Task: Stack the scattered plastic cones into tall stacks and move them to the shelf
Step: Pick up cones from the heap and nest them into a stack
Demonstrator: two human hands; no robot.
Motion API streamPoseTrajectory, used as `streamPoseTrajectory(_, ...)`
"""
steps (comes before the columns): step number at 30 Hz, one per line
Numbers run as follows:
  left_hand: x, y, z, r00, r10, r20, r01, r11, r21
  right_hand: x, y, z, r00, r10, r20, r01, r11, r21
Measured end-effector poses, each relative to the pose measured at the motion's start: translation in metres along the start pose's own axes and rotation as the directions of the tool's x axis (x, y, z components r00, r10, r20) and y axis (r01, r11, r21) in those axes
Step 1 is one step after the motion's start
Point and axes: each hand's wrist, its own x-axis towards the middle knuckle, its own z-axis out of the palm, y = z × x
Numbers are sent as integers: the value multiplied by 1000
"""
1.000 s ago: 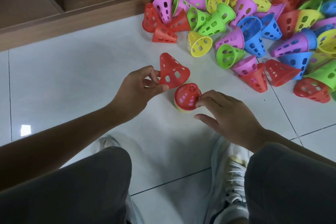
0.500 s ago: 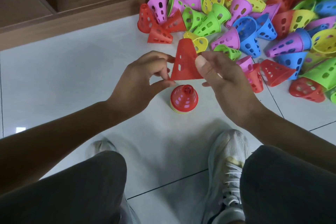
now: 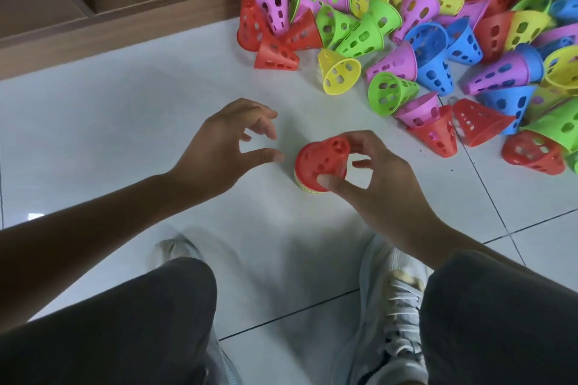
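Two hands show, the left hand (image 3: pixel 219 150) and the right hand (image 3: pixel 375 178). One short stack (image 3: pixel 319 162) of cones stands on the floor (image 3: pixel 125 134). One loose pile of cones (image 3: pixel 438 34) lies beyond it, too tangled to count exactly. Two shoes (image 3: pixel 394 300) show below.

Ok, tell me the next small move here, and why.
Probably press the red cone straight down with the right hand: it sits tilted on the stack, not fully nested. The left hand hovers open beside it and could then reach for another from the pile.
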Motion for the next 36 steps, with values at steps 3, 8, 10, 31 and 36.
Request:
streamPoseTrajectory(3, 0, -7, -1, 999, -44, 2, 44, 999, -18, 1, 10, 6, 999, -35, 34, 39, 992, -117)
streamPoseTrajectory(8, 12, -14, -4, 993, -115, 3, 115, 992, -57, 3, 15, 2, 996, -40, 81, 58, 973, -222)
streamPoseTrajectory(10, 20, -17, -6, 992, -129, 10, 129, 990, -56, 3, 16, -4, 992, -43, 117, 73, 962, -262)
streamPoseTrajectory(31, 108, -70, -14, 989, -147, 27, 143, 982, 123, 65, 62, -68, 998, -54, -44, 12, 753, -658)
streamPoseTrajectory(36, 109, -68, -8, 986, -164, 23, 162, 984, 78, 66, 66, -68, 995, -94, -36, 45, 735, -677)
